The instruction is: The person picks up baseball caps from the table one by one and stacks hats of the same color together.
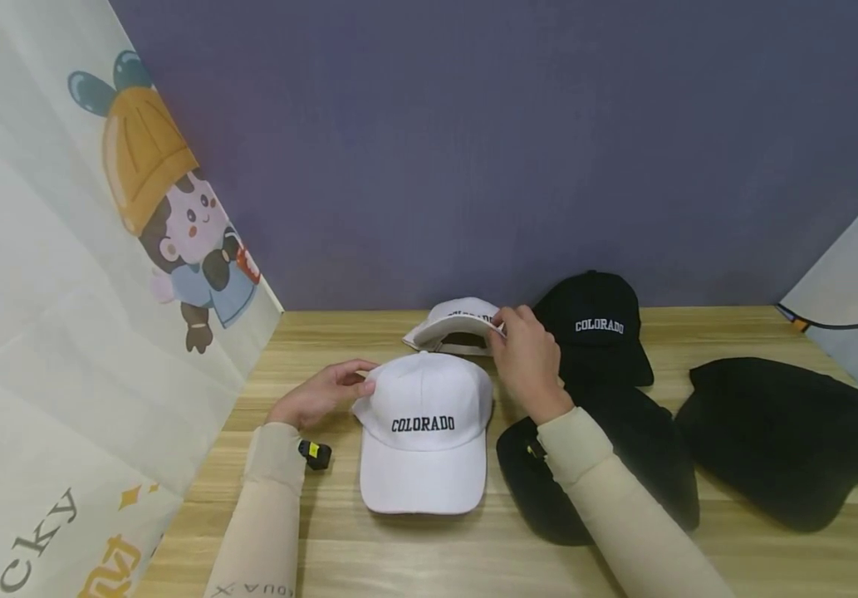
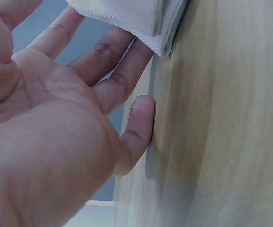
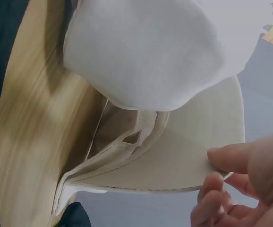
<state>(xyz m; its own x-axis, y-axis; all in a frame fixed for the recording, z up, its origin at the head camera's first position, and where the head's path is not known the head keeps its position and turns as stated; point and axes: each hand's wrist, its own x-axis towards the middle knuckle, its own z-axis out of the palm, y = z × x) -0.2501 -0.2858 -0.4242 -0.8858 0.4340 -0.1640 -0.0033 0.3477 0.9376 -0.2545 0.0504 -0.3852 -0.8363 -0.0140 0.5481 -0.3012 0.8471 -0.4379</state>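
A white baseball cap (image 1: 424, 399) with COLORADO across its front lies in the middle of the table, brim toward me. Behind it a second white cap (image 1: 453, 316) has its brim tipped up, so the underside shows. My right hand (image 1: 527, 357) pinches that brim at its right side; in the right wrist view the thumb (image 3: 228, 158) lies on the brim's underside. My left hand (image 1: 324, 392) is at the left side of the front white cap, fingers spread and fairly straight. In the left wrist view the fingertips reach behind the cap's fabric (image 2: 127, 16).
A black COLORADO cap (image 1: 595, 324) stands by the back wall (image 1: 518, 149). Another black cap (image 1: 623, 448) lies partly beneath my right forearm, with one more black cap (image 1: 787, 432) to its right. The wooden table (image 1: 399, 556) meets a printed sheet (image 1: 85, 332) at left.
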